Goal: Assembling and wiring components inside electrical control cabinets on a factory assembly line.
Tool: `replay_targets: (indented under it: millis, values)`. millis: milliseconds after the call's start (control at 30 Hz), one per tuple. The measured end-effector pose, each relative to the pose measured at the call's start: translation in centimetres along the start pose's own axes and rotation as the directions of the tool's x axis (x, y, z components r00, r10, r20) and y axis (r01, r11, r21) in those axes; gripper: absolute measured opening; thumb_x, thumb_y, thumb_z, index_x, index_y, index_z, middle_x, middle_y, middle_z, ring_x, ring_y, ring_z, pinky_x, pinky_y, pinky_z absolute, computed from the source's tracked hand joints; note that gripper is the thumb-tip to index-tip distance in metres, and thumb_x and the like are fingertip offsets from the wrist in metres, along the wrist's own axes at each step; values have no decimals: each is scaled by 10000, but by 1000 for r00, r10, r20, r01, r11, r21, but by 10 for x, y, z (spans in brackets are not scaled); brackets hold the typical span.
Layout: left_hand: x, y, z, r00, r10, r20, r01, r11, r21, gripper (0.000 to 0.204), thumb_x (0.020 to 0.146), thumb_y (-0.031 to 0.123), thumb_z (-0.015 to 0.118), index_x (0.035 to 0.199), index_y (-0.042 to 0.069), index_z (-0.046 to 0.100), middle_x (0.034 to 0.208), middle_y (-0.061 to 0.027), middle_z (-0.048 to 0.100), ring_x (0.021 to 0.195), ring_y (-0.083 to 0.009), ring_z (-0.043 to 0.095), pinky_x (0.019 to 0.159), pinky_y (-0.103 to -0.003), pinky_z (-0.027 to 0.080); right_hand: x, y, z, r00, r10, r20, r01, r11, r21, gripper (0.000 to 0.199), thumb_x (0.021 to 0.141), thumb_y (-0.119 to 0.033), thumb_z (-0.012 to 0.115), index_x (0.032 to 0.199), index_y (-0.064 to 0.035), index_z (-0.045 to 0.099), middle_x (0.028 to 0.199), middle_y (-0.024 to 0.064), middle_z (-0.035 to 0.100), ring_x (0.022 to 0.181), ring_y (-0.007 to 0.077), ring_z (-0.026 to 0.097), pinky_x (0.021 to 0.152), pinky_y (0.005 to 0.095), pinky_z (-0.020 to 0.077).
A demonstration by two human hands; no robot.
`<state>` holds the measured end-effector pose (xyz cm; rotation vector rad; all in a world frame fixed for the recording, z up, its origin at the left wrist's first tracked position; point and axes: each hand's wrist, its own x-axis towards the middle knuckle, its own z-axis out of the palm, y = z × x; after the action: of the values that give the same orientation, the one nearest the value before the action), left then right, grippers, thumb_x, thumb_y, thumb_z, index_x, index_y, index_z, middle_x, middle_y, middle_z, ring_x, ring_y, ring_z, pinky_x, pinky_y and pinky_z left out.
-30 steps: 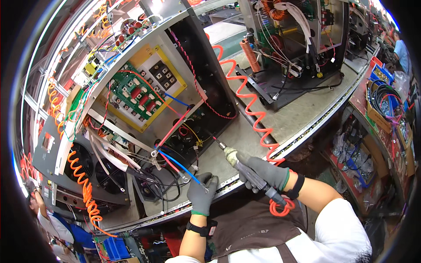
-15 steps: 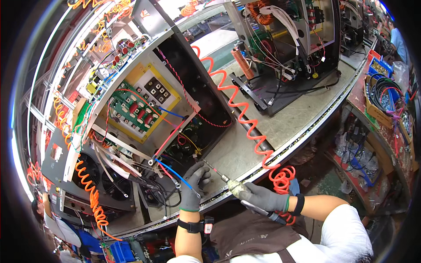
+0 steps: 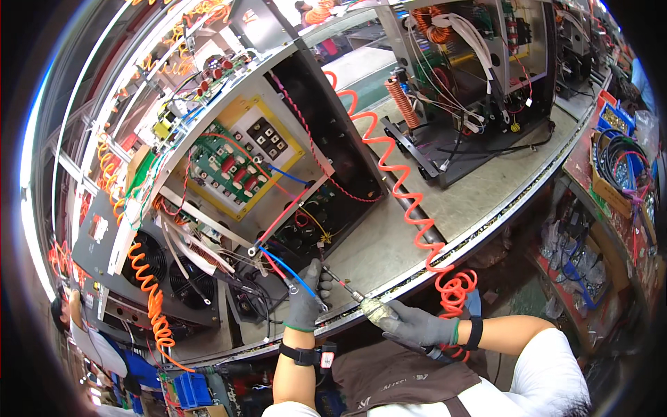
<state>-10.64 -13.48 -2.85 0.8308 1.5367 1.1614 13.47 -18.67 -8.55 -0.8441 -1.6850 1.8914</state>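
My R hand [image 3: 417, 325] clamped on pneumatic screwdriver [image 3: 372, 311], long axis w/ bit pointing up-left toward my L hand [image 3: 304, 304]; L fingers closed on blue wire [image 3: 292, 272] just beside open chassis [image 3: 278, 181]

A blue wire [image 3: 295, 276] runs down from the open chassis at frame centre, its lower end pinched by the gloved left hand [image 3: 306, 300]. The gloved right hand [image 3: 410, 324] grips a pneumatic screwdriver [image 3: 361, 300], its slim bit angled up-left toward the wire's end.
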Motion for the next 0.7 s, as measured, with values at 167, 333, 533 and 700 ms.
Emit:
replay_targets:
  millis: [167,333,533,700]
  values:
    - [4,10,-21,994,81,80,-84,996,41,400,896,449,593,939,53,626,652,0,582,478,-66,525,391,-205,375,8,11,6,994,-105,24,106,992,-65,553,938,-356,520,1337,-28,323,970,83,588,846,155,571,773,316,474]
    - [-5,32,-54,951,-1,309,-46,988,145,305,900,302,606,1009,19,640,709,-14,596,488,-54,498,425,-183,379,11,9,13,982,-180,58,182,983,-35,504,942,-286,535,1335,-36,345,1037,79,556,922,135,538,833,301,457]
    - [-7,25,-63,959,-25,283,19,999,26,309,897,323,613,979,26,639,724,-7,575,541,-58,507,460,-180,391,17,-4,26,995,-19,99,30,994,-103,469,945,-233,537,1319,-14,358,1053,79,564,935,117,528,834,301,462]
    - [-10,24,-67,968,-32,248,7,995,101,252,911,279,568,992,53,642,744,0,564,573,-61,517,493,-195,422,25,0,35,994,-92,64,98,990,-97,467,948,-216,535,1319,-3,346,1049,83,566,936,125,535,821,307,470]
